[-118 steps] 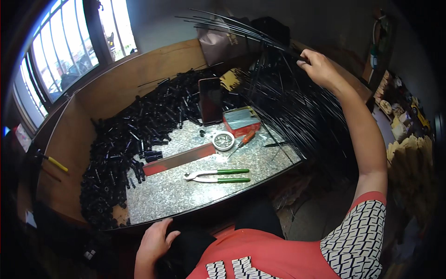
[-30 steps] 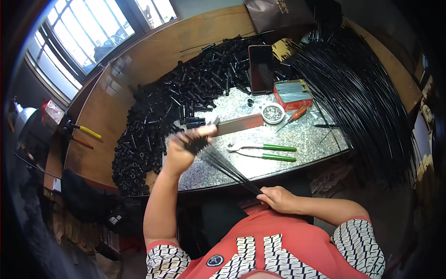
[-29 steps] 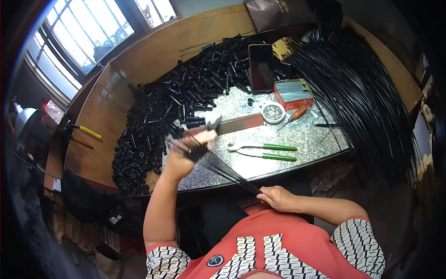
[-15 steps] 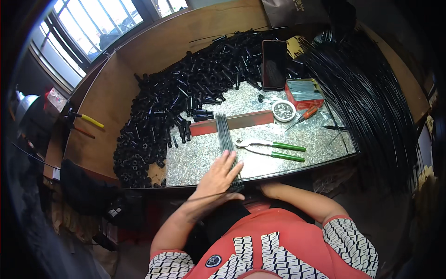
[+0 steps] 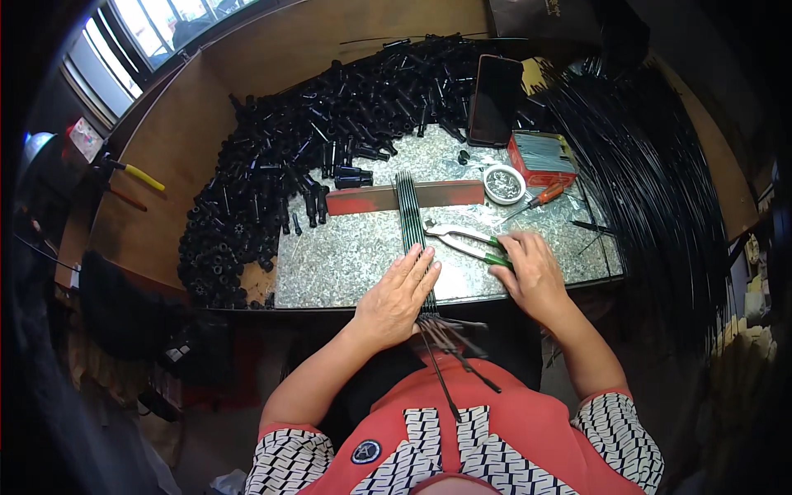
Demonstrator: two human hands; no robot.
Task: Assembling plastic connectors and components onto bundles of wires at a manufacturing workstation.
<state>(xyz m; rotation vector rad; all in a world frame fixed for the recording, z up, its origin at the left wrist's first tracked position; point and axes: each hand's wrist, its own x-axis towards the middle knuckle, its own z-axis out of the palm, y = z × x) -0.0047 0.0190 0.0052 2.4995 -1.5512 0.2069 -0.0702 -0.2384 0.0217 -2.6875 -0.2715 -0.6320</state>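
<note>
My left hand (image 5: 398, 293) lies with its fingers stretched out, pressing on a flat row of thin black rods (image 5: 409, 210) near the table's front edge. The far ends of the rods rest across a red and grey bar (image 5: 363, 200). Their near ends hang over the edge toward my shirt, fanned out and blurred. At the right, my right hand (image 5: 532, 272) is closed around the green handles of a pair of pincers (image 5: 462, 238). The metal jaws point left, beside the rods, and the handle ends are hidden under the hand.
Black tubular parts (image 5: 280, 148) are heaped at the back and left. A phone (image 5: 495, 99) leans behind a red box (image 5: 540, 169) of thin strips. Near it are a white round dish (image 5: 503, 185) and an orange-handled screwdriver (image 5: 544, 196). Long black rods (image 5: 652, 173) pile up at the right.
My right hand has come up from below the table edge and taken hold of the pincers' handles. The rods under my left hand are now spread flatter side by side.
</note>
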